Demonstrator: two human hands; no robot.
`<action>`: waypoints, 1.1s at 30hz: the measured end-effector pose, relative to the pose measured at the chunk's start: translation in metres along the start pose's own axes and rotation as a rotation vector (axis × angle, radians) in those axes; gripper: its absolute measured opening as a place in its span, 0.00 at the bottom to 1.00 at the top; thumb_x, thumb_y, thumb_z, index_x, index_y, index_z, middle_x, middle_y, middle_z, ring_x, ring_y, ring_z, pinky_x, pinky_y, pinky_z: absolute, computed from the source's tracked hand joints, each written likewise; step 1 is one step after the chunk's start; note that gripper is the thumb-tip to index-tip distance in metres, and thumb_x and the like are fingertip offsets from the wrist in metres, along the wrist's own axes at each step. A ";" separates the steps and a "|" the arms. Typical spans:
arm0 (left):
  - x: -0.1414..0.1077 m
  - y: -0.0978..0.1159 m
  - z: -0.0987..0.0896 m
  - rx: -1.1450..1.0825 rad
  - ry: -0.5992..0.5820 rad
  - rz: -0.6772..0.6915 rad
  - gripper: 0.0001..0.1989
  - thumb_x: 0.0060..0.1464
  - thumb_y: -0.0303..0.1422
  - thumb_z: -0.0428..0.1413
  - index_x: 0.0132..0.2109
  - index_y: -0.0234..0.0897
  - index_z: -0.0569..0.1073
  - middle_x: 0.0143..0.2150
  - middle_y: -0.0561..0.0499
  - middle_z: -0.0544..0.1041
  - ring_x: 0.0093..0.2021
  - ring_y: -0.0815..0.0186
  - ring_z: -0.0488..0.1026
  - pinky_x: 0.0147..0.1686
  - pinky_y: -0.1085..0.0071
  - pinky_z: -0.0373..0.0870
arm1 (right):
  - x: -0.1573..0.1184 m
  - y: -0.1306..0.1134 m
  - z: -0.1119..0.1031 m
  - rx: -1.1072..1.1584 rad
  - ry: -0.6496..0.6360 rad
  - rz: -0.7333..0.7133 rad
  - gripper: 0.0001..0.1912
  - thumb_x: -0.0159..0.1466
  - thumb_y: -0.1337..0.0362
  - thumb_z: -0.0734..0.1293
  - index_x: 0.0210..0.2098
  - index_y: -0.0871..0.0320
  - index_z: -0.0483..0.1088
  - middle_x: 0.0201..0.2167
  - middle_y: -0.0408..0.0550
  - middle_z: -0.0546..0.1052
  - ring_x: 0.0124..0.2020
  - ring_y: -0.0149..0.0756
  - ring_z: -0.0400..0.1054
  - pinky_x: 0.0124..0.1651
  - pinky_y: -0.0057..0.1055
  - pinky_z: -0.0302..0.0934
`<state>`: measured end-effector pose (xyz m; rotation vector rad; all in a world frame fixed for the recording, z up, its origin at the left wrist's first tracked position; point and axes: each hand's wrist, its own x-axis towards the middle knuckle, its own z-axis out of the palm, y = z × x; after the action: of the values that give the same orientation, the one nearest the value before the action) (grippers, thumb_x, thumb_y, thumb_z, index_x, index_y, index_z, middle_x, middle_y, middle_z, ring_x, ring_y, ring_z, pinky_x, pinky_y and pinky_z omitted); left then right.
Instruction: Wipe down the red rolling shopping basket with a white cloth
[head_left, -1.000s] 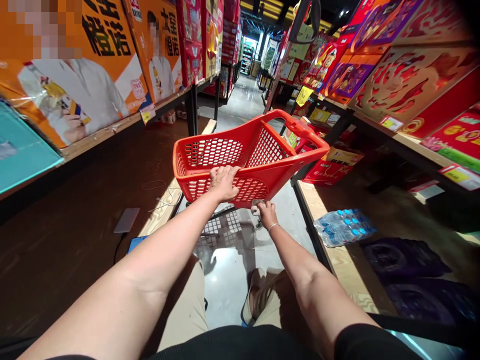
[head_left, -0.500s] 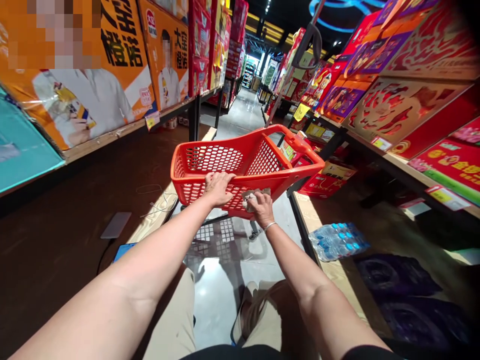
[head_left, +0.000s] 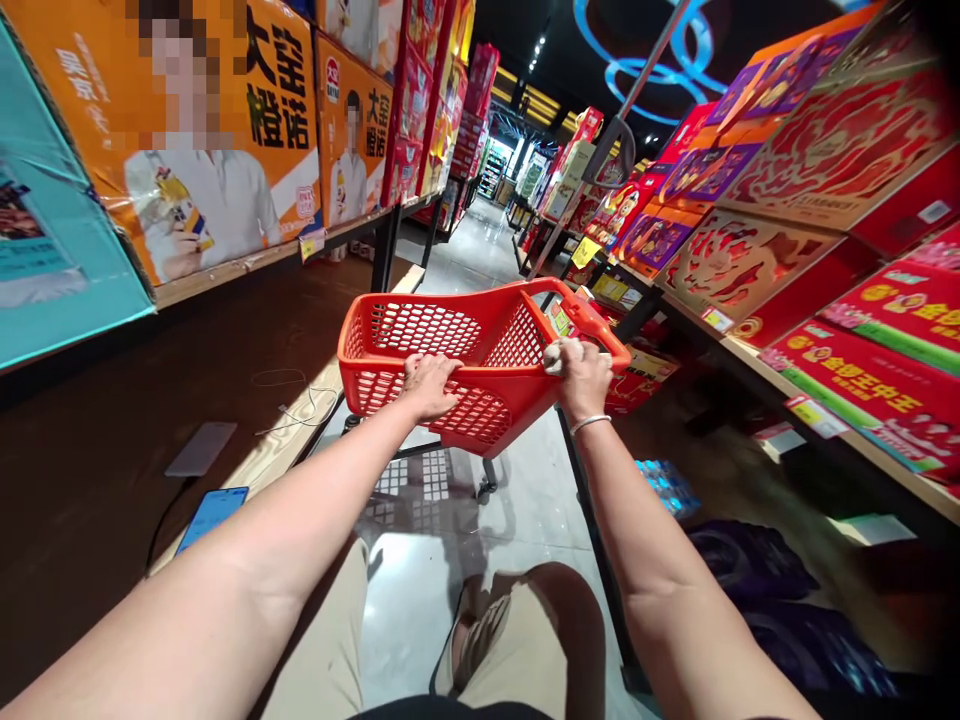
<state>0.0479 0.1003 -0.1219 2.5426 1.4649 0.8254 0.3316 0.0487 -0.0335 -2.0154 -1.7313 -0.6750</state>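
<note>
A red plastic shopping cart (head_left: 517,402) with perforated sides stands across the aisle before me. My left hand (head_left: 430,388) is hooked over its near top rim, left of the middle, with the fingers reaching inside. Farther right, my right hand (head_left: 586,378) is closed round a crumpled greyish-white cloth (head_left: 553,357), of which only a part shows. That hand presses the cloth on the rim close to the cart's handle end. The fingertips of the right hand are partly hidden.
Shelves of boxed goods line both sides, with orange drink cartons (head_left: 217,140) at left and red gift boxes (head_left: 855,370) at right. A phone (head_left: 214,515) lies low on the left near a pale flat device (head_left: 201,450). Bottled water (head_left: 667,487) sits low right.
My right hand has moved up and right with the cloth, from the cart's lower side panel to the rim near the handle. My left hand stays on the rim. The view has shifted slightly.
</note>
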 end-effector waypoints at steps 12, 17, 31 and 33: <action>-0.002 -0.001 -0.007 0.014 -0.031 0.023 0.27 0.51 0.35 0.55 0.60 0.42 0.70 0.56 0.44 0.75 0.58 0.51 0.68 0.64 0.49 0.50 | 0.018 0.050 -0.052 -0.091 -0.137 -0.105 0.26 0.61 0.66 0.66 0.59 0.47 0.72 0.57 0.55 0.70 0.47 0.47 0.65 0.47 0.40 0.60; 0.001 0.011 -0.011 0.041 -0.058 -0.047 0.24 0.52 0.38 0.55 0.57 0.42 0.70 0.56 0.44 0.75 0.59 0.51 0.68 0.66 0.47 0.49 | 0.015 0.110 -0.042 0.086 0.061 0.058 0.32 0.54 0.73 0.63 0.59 0.53 0.71 0.55 0.54 0.67 0.49 0.45 0.65 0.53 0.42 0.63; 0.049 0.079 0.014 -0.036 -0.185 0.066 0.34 0.52 0.36 0.56 0.67 0.41 0.64 0.63 0.43 0.70 0.64 0.49 0.64 0.65 0.50 0.52 | -0.086 0.022 0.086 0.186 0.035 -0.006 0.22 0.68 0.67 0.59 0.58 0.51 0.73 0.63 0.54 0.62 0.62 0.49 0.56 0.63 0.47 0.58; 0.051 0.076 0.017 -0.052 -0.169 0.063 0.33 0.52 0.36 0.56 0.65 0.42 0.65 0.62 0.43 0.71 0.63 0.49 0.64 0.64 0.51 0.52 | -0.108 0.019 0.109 0.181 -0.102 -0.050 0.21 0.69 0.68 0.59 0.57 0.50 0.74 0.62 0.52 0.64 0.60 0.47 0.57 0.61 0.46 0.60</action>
<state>0.1348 0.1048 -0.0898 2.5605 1.3034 0.6295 0.3485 0.0237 -0.1850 -1.9174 -1.8351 -0.4208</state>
